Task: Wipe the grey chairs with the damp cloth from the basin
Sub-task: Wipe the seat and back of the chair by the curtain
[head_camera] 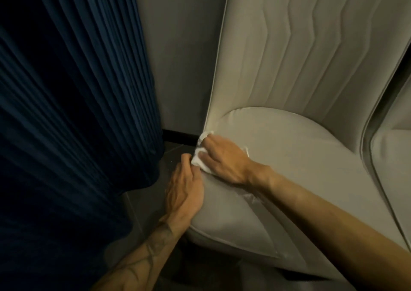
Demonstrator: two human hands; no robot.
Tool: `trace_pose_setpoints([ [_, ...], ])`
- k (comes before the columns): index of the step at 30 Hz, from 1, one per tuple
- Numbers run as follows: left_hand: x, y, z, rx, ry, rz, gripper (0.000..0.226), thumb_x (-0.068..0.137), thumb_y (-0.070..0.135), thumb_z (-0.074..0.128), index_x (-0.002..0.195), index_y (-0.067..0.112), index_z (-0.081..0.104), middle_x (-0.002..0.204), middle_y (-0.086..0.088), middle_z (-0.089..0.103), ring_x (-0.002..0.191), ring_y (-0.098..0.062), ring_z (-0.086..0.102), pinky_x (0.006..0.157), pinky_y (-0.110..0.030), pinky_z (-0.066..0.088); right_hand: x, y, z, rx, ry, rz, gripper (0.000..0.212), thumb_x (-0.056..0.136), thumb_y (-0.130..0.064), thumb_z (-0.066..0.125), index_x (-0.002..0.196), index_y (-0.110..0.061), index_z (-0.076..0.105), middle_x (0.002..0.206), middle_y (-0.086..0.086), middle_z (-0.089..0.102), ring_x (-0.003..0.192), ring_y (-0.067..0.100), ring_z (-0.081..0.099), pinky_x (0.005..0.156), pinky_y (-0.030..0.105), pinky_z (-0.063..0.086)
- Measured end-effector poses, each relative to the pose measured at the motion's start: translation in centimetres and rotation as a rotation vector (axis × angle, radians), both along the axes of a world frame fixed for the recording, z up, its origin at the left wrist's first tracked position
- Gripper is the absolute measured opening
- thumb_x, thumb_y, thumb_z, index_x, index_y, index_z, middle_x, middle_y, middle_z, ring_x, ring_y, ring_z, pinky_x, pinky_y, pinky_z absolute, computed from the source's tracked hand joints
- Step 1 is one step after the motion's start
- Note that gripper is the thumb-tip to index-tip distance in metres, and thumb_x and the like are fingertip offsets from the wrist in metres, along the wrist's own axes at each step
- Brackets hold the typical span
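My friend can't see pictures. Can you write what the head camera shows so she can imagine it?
A person's right hand presses a white cloth onto the left edge of a grey chair seat, near the backrest. The left hand rests on the seat's side, fingertips touching the cloth. A dark blue curtain hangs to the left.

We count two grey chairs: one chair (300, 152) fills most of the view, and we see only the edge of a second chair (393, 157) just beside it at the right border. We count one white cloth (201, 155), bunched at the near chair's left seat edge. We count two bare hands, a left hand (184, 190) and a right hand (222, 159). We count one dark blue curtain (73, 112) on the left
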State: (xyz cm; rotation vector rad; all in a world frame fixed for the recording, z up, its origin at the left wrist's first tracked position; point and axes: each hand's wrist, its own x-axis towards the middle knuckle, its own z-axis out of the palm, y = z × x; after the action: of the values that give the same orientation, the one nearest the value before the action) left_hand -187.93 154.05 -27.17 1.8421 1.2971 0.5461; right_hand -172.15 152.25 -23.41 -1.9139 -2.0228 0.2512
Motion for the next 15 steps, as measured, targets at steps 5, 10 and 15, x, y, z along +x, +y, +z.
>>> trace_pose_setpoints([
  [5, -0.6, 1.9, -0.4, -0.131, -0.048, -0.094, 0.013, 0.11, 0.046, 0.034, 0.119, 0.038, 0.039, 0.125, 0.0, 0.056, 0.11, -0.022, 0.056, 0.095, -0.043, 0.045, 1.2, -0.9, 1.4, -0.08, -0.029, 0.039, 0.029, 0.107, -0.041, 0.034, 0.106, -0.016, 0.049, 0.107, 0.005, 0.056, 0.095, 0.021, 0.053, 0.092, 0.039, 0.042],
  [10, 0.7, 5.4, 0.5, -0.051, -0.072, -0.113, 0.021, 0.111, 0.044, 0.036, 0.119, 0.032, 0.051, 0.115, 0.003, 0.058, 0.108, -0.021, 0.058, 0.083, -0.033, 0.038, -0.1, -0.8, 1.4, -0.032, -0.078, -0.064, 0.028, 0.106, -0.036, 0.037, 0.104, -0.011, 0.049, 0.106, 0.011, 0.054, 0.094, 0.03, 0.052, 0.09, 0.044, 0.04],
  [15, 4.0, 7.7, 1.4, 0.077, -0.019, -0.314, 0.047, 0.108, 0.044, 0.047, 0.154, 0.033, 0.042, 0.14, -0.01, 0.049, 0.129, -0.029, 0.054, 0.11, -0.035, 0.042, -0.1, -5.8, 1.1, -0.065, -0.044, 0.133, 0.031, 0.105, -0.044, 0.032, 0.115, -0.02, 0.047, 0.115, 0.003, 0.056, 0.102, 0.02, 0.051, 0.097, 0.037, 0.04],
])
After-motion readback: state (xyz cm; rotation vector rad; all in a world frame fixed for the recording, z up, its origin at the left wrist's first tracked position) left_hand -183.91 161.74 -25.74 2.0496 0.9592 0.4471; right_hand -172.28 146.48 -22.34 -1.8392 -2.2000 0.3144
